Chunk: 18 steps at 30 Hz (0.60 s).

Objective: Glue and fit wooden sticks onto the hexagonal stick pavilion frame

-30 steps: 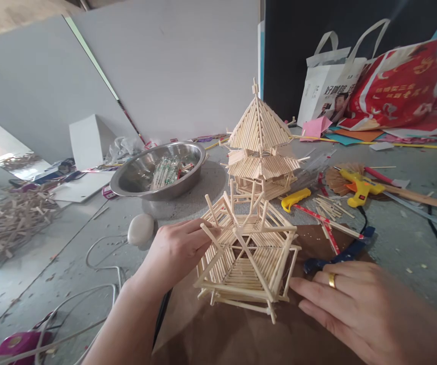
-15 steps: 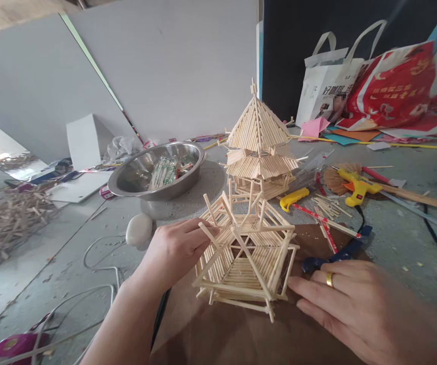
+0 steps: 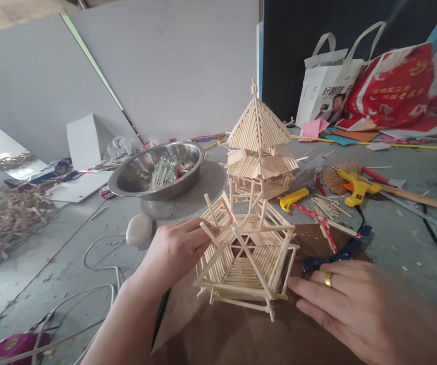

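A many-sided frame of pale wooden sticks (image 3: 237, 276), with a slatted floor and several upright and slanting sticks, stands on a brown sheet (image 3: 218, 334). My left hand (image 3: 182, 246) is closed on its left side, the fingertips partly hidden behind a slanting stick. On the opposite side, my right hand (image 3: 350, 304) has its fingers stretched out. The index fingertip meets the frame's lower right edge or lies just beside it, and the thumb is apart. Behind the frame rises a tiered stick pagoda (image 3: 258, 126) with a pointed roof.
A metal basin (image 3: 127, 177) holding wrapped packets sits back left. To the right lie a yellow glue gun (image 3: 359, 187), a yellow-handled tool (image 3: 293, 198), a dark blue tool (image 3: 340, 256) and loose sticks (image 3: 330, 207). Cables (image 3: 108, 289) and a stick pile (image 3: 9, 223) are at left.
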### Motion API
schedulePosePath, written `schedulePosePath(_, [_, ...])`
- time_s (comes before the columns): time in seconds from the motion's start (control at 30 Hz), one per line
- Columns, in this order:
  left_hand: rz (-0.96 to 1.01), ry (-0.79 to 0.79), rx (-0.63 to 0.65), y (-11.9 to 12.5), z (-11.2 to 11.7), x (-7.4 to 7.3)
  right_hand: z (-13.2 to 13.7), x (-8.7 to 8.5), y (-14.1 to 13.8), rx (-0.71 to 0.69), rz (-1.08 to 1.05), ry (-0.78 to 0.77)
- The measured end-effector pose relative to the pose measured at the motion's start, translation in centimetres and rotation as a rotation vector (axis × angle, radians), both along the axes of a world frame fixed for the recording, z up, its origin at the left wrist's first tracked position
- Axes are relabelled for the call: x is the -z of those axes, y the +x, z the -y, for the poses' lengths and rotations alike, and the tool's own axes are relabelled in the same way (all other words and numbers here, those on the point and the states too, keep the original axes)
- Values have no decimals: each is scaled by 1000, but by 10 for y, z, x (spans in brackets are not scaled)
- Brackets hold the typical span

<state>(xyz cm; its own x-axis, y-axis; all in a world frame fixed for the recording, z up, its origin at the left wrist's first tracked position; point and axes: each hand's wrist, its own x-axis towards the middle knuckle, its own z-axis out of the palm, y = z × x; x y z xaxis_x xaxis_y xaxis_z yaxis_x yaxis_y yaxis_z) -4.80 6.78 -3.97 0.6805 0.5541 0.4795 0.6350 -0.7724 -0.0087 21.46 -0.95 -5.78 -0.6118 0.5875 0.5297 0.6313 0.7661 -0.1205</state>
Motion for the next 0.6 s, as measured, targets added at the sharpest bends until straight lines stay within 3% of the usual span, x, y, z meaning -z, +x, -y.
schedulePosePath(0.4, [4,-37,-37,-3,2,-5,2,1,2,14,0,-6])
schedulePosePath(0.6, [189,-99,-129,-9,6,-15,3,-3,9,49,22,-8])
